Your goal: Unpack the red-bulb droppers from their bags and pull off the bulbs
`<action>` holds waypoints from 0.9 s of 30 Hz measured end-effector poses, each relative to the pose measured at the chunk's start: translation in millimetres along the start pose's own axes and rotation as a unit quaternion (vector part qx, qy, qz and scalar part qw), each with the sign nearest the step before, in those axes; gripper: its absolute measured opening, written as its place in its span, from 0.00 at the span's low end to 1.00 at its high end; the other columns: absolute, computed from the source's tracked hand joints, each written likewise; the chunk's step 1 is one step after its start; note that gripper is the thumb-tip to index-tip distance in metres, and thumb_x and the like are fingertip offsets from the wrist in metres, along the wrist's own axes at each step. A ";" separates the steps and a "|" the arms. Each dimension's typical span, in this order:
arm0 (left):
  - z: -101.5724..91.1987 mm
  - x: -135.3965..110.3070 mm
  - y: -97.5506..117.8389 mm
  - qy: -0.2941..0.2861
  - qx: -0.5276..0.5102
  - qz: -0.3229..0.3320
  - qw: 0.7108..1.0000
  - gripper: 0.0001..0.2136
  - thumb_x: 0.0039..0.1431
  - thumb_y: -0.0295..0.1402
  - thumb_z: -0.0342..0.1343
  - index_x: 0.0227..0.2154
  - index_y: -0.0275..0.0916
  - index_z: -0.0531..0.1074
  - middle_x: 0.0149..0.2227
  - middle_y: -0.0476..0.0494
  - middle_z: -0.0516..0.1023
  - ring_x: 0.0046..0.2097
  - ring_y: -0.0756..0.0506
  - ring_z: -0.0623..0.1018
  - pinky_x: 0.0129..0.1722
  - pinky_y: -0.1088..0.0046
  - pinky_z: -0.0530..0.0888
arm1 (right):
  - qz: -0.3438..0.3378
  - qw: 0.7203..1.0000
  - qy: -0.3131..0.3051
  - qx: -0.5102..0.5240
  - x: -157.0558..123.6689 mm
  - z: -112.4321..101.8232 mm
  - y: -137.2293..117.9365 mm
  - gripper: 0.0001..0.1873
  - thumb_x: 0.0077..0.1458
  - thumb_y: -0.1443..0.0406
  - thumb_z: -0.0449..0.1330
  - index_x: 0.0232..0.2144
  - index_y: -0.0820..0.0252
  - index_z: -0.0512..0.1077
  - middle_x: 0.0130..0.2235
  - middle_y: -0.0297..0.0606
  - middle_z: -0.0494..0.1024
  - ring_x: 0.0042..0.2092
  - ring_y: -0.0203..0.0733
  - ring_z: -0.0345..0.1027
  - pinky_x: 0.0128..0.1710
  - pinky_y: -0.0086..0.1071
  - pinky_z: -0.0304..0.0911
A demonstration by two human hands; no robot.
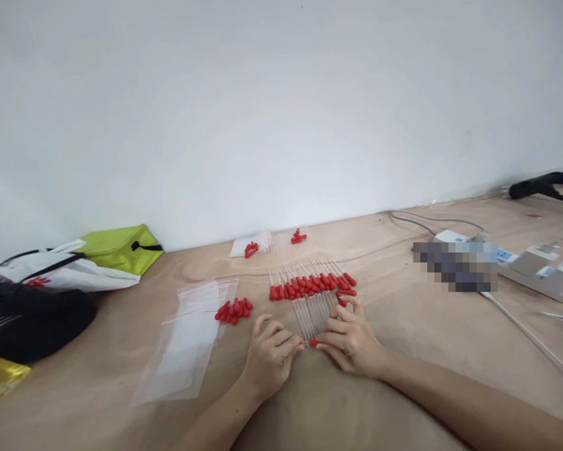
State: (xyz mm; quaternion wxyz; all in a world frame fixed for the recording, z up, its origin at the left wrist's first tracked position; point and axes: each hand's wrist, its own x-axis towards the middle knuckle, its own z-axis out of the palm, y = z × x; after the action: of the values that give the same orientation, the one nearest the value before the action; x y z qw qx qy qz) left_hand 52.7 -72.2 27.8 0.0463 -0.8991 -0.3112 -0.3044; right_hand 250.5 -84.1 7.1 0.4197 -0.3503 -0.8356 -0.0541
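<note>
My left hand (270, 354) and my right hand (351, 341) rest on the wooden table (403, 401), fingertips meeting at a small red cap (313, 342). Both hands are curled in a pinch around it and the end of a clear glass tube. Just beyond lies a row of clear tubes with red caps (312, 285). A loose heap of red caps (235, 310) sits left of the row.
Clear plastic bags (187, 341) lie at the left. More bagged red caps (253, 247) are near the wall. Cloth bags (51, 294) crowd the far left. Power strips and cables (535, 269) occupy the right.
</note>
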 end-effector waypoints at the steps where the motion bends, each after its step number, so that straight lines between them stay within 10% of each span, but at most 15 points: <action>1: -0.2 -0.1 -0.2 -0.002 -0.002 0.000 1.000 0.08 0.57 0.29 0.48 0.26 0.42 0.70 0.21 0.54 0.73 0.28 0.51 0.68 0.46 0.62 0.58 | -0.002 1.000 -0.002 0.001 -0.5 -0.1 -0.1 0.05 0.51 0.64 0.55 0.28 0.53 0.72 0.21 0.29 0.68 0.32 0.36 0.57 0.48 0.46 0.41; 11: -8.6 -5.7 -20.6 0.023 -0.039 -0.103 0.994 0.11 0.59 0.30 0.44 0.34 0.38 0.72 0.28 0.47 0.73 0.29 0.51 0.72 0.30 0.76 0.69 | 0.125 0.991 0.033 0.021 -4.5 -15.6 23.3 0.09 0.54 0.62 0.53 0.34 0.53 0.73 0.29 0.35 0.71 0.33 0.37 0.62 0.40 0.37 0.53; 17: -7.6 -2.6 -20.5 0.011 -0.041 -0.143 0.989 0.18 0.57 0.23 0.39 0.48 0.35 0.64 0.36 0.43 0.69 0.33 0.53 0.72 0.33 0.78 0.71 | 0.326 0.940 0.100 0.003 -8.4 -20.0 56.5 0.14 0.51 0.55 0.52 0.33 0.59 0.69 0.30 0.37 0.73 0.31 0.39 0.64 0.35 0.34 0.56; 27: -6.1 -0.4 -19.2 0.045 -0.035 -0.148 0.987 0.09 0.55 0.23 0.42 0.28 0.37 0.67 0.29 0.47 0.68 0.29 0.52 0.71 0.28 0.78 0.71 | 0.377 0.925 0.032 -0.039 -8.5 -28.6 60.5 0.14 0.46 0.54 0.54 0.21 0.57 0.68 0.25 0.33 0.74 0.29 0.38 0.64 0.36 0.34 0.53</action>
State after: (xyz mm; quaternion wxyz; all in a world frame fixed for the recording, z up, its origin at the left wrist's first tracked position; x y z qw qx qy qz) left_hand 38.1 -58.6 30.4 -0.0166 -0.8296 -0.4274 -0.3589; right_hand 311.1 -54.4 6.9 0.4219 -0.6534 -0.6253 0.0638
